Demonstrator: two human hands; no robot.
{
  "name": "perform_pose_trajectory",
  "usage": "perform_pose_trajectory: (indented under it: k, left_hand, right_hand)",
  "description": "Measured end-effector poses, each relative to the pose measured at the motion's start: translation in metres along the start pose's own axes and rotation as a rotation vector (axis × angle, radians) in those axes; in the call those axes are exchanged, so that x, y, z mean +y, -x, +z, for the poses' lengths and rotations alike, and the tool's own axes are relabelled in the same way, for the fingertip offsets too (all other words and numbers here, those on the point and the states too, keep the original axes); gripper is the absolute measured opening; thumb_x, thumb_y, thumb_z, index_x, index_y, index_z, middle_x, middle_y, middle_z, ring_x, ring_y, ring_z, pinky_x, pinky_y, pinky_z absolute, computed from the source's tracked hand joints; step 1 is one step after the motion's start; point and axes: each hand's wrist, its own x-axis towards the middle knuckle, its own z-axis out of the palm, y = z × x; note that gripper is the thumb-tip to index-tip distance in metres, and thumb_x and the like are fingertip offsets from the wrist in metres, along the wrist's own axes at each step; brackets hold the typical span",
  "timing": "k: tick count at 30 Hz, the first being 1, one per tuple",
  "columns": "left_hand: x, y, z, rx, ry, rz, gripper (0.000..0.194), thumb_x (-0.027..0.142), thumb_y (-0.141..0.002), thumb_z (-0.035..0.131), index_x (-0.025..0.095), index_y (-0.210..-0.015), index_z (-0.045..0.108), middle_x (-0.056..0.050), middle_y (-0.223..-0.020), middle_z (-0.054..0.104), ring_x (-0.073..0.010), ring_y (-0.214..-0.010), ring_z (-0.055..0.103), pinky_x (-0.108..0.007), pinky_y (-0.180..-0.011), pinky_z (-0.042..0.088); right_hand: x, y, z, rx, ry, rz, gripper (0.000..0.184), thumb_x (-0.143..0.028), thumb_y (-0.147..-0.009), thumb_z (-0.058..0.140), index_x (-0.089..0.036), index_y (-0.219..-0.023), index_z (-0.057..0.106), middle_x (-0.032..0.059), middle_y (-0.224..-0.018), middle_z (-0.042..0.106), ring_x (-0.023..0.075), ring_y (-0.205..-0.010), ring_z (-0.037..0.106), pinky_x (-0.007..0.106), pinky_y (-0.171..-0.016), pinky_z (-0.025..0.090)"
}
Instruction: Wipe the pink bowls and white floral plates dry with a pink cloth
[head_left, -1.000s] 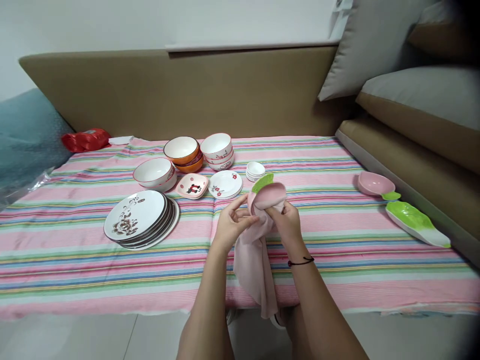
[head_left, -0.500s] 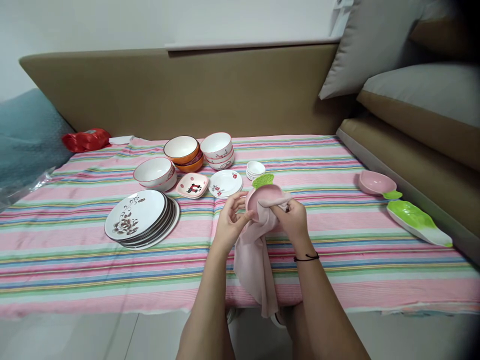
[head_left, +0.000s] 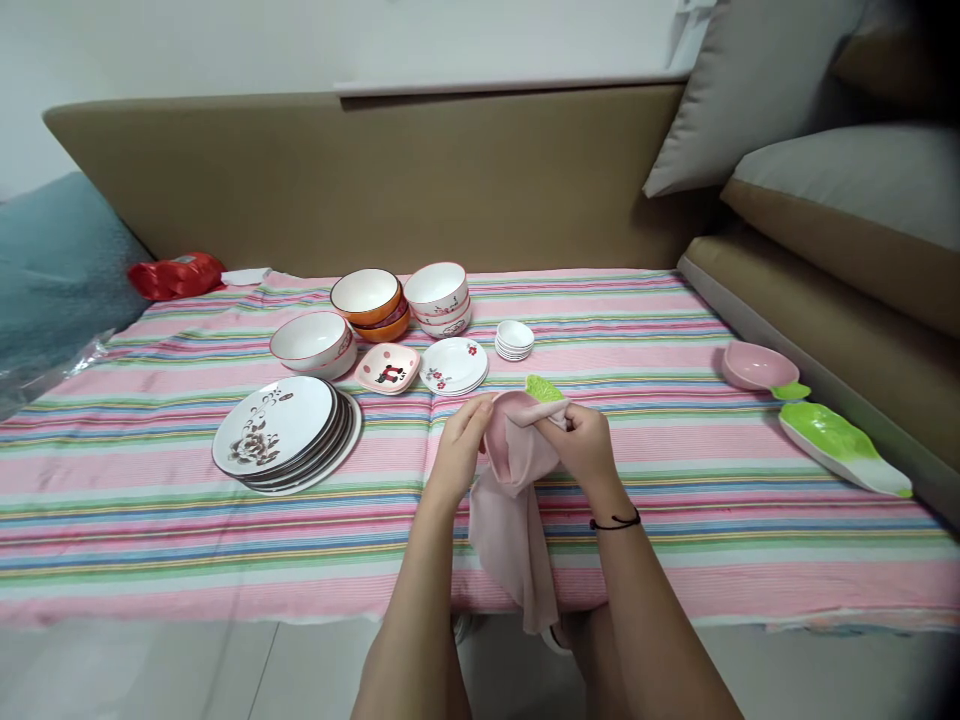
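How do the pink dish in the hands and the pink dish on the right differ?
The held pink dish is tilted in the left hand; the resting pink dish sits on the striped cloth. A pale pink rag covers part of the held dish's inside; the resting dish's inside is uncovered. Both are pink with a green leaf-shaped end.

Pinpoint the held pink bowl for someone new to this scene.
Find the striped cover. Over its front middle, the left hand holds a pink bowl with a green leaf. Unlike the similar bowl lying far right, this one has cloth draped inside.
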Motion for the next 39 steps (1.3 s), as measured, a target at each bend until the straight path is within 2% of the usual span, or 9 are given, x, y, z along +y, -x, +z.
perform_pose_trajectory:
  k: [5,11,15,18,24,26,28,32,39]
  left_hand:
    - [-0.005,-0.001,0.002,0.114,0.058,-0.016,0.041,0.054,-0.08,0.058,0.021,-0.101,0.07,-0.007,-0.098,0.067,-0.0261,-0.098,0.057,-0.031,-0.073,0.049]
    - [-0.011,-0.001,0.001,0.177,0.258,-0.132,0.045,0.054,-0.078,0.06,0.025,-0.113,0.063,-0.005,-0.106,0.062,-0.0171,-0.081,0.058,-0.022,-0.055,0.048]
    - [-0.013,-0.002,0.002,0.206,0.352,-0.159,0.048,0.053,-0.074,0.066,0.024,-0.111,0.062,-0.003,-0.101,0.062,-0.0122,-0.07,0.055,-0.019,-0.051,0.046]
    - [-0.016,-0.001,0.006,0.185,0.349,-0.137,0.048,0.053,-0.074,0.066,0.025,-0.114,0.062,-0.004,-0.104,0.062,-0.0126,-0.072,0.056,-0.019,-0.051,0.046]
    - [-0.021,0.001,0.017,0.278,0.18,-0.007,0.047,0.053,-0.082,0.058,0.028,-0.121,0.059,-0.003,-0.118,0.059,-0.0116,-0.073,0.055,-0.018,-0.05,0.041]
    - [-0.02,0.0,0.019,0.294,0.139,0.035,0.046,0.052,-0.084,0.056,0.027,-0.123,0.057,-0.003,-0.125,0.056,-0.0143,-0.083,0.058,-0.021,-0.058,0.046]
    - [-0.018,0.0,0.02,0.292,0.115,0.107,0.043,0.048,-0.086,0.055,0.026,-0.123,0.057,-0.003,-0.13,0.054,-0.0181,-0.105,0.056,-0.024,-0.079,0.048]
    - [-0.017,0.001,0.022,0.279,0.114,0.204,0.039,0.044,-0.09,0.051,0.024,-0.124,0.054,-0.003,-0.135,0.05,-0.0195,-0.129,0.04,-0.029,-0.107,0.031]
    - [-0.02,0.002,0.026,0.349,0.248,0.14,0.047,0.053,-0.086,0.052,0.025,-0.123,0.053,-0.004,-0.132,0.051,-0.023,-0.122,0.047,-0.028,-0.093,0.046]
  right_hand:
    - [-0.005,0.0,0.005,0.008,-0.025,0.005,0.046,-0.039,-0.074,0.058,-0.022,-0.051,0.022,-0.0058,-0.051,0.02,0.0078,-0.05,0.022,0.025,-0.047,0.016]
    - [-0.002,0.0,0.014,-0.004,-0.064,0.004,0.04,-0.036,-0.076,0.055,-0.022,-0.05,0.028,-0.007,-0.046,0.025,0.008,-0.047,0.025,0.025,-0.046,0.018]
    - [-0.003,0.0,0.018,-0.102,-0.203,0.059,0.021,-0.032,-0.066,0.069,-0.019,-0.067,0.053,-0.0037,-0.06,0.053,0.0113,-0.058,0.046,0.023,-0.052,0.035]
    - [-0.004,0.002,0.022,-0.138,-0.339,0.158,0.037,-0.029,-0.056,0.077,-0.017,-0.088,0.061,0.0026,-0.083,0.068,0.0179,-0.076,0.06,0.027,-0.064,0.046]
    - [-0.015,0.009,0.034,-0.168,-0.622,0.381,0.043,-0.034,-0.056,0.079,-0.015,-0.093,0.067,0.0071,-0.094,0.071,0.0229,-0.086,0.065,0.032,-0.072,0.051]
    - [-0.018,0.011,0.037,-0.161,-0.659,0.399,0.042,-0.033,-0.055,0.079,-0.015,-0.091,0.068,0.0075,-0.095,0.071,0.0231,-0.087,0.066,0.032,-0.074,0.052]
    - [-0.02,0.013,0.042,-0.134,-0.66,0.409,0.04,-0.034,-0.056,0.079,-0.015,-0.089,0.068,0.0077,-0.095,0.071,0.0234,-0.088,0.066,0.032,-0.074,0.052]
    - [-0.019,0.016,0.053,-0.093,-0.662,0.416,0.043,-0.041,-0.062,0.074,-0.015,-0.097,0.067,0.0083,-0.101,0.07,0.0244,-0.095,0.065,0.033,-0.079,0.051]
    - [-0.017,0.018,0.06,-0.002,-0.571,0.374,0.041,-0.044,-0.066,0.07,-0.016,-0.097,0.068,0.0068,-0.098,0.071,0.0242,-0.094,0.064,0.031,-0.077,0.05]
